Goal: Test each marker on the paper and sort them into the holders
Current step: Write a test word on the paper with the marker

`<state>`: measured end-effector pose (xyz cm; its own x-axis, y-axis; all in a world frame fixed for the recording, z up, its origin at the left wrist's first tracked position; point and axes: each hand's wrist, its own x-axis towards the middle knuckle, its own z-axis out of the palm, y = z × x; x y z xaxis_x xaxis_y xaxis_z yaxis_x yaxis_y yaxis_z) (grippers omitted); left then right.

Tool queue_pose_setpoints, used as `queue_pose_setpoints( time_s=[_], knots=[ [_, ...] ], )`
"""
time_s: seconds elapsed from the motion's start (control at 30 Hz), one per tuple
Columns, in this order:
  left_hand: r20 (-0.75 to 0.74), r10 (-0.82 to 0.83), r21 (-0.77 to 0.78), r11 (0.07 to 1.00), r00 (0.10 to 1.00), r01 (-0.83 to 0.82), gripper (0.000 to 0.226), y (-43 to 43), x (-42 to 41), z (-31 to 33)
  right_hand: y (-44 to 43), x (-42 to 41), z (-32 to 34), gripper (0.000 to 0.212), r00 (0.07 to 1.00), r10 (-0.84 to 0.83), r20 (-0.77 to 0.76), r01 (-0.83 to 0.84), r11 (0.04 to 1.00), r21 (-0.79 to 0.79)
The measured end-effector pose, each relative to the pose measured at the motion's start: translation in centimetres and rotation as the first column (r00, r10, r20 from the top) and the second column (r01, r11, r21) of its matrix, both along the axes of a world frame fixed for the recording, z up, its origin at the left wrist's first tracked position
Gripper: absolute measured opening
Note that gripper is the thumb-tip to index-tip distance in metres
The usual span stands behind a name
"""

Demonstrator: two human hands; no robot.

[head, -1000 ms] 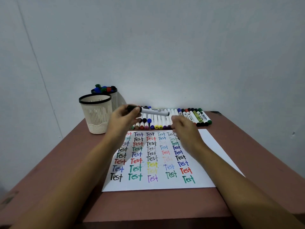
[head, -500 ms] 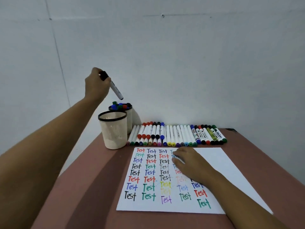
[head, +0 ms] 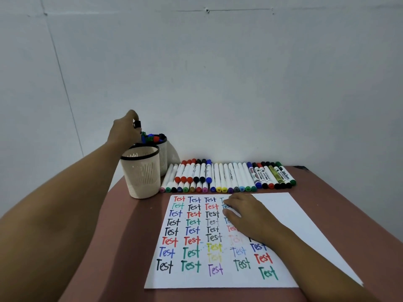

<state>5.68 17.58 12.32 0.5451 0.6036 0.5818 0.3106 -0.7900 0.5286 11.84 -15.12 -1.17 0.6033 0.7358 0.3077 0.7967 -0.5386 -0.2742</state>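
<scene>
my left hand (head: 125, 130) is up at the back left, fingers curled round a black marker (head: 137, 124). only its dark end shows past my knuckles. it hangs just above the mouth of the rear holder (head: 163, 160), and i can't tell whether the lower end is inside yet. that holder already has a cluster of sorted markers (head: 152, 138) in it, with blue, green, red and black tops poking out. touching it in front is the front holder (head: 140, 175), a cream slotted cup with a black rim, nothing showing over its edge. to the right, the row of markers (head: 229, 177) lies side by side along the wall end of the tabletop (head: 130, 247). nearer me, my right hand (head: 246, 214) rests flat with relaxed fingers on the paper (head: 290, 214), covering part of the coloured columns of "test" scribbles.
</scene>
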Motion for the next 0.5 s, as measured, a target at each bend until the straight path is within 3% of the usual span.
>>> queue_pose_setpoints(
  time_s=[0.17, 0.23, 0.33, 0.5],
  knots=[
    [-0.292, 0.036, 0.124, 0.992, 0.956, 0.001, 0.028, 0.2, 0.6, -0.6, -0.2, 0.0, 0.0, 0.043, 1.000, -0.007, 0.001, 0.007, 1.000, -0.007],
    [-0.309, 0.044, 0.149, 0.989, 0.950, 0.002, 0.030, -0.1, 0.6, -0.7, -0.2, -0.1, 0.1, 0.043, 1.000, -0.008, -0.003, 0.008, 1.000, -0.007],
    [-0.268, 0.020, 0.153, 0.988, 0.963, 0.022, 0.032, -0.9, 0.3, -0.4, -0.1, -0.2, 0.2, 0.042, 1.000, -0.006, -0.005, 0.006, 1.000, 0.003],
    [0.017, -0.152, 0.220, 0.965, 0.988, 0.145, 0.030, -5.9, -0.9, -0.5, -0.1, -0.2, 0.0, 0.041, 1.000, -0.005, -0.013, 0.005, 1.000, 0.010]
  ],
)
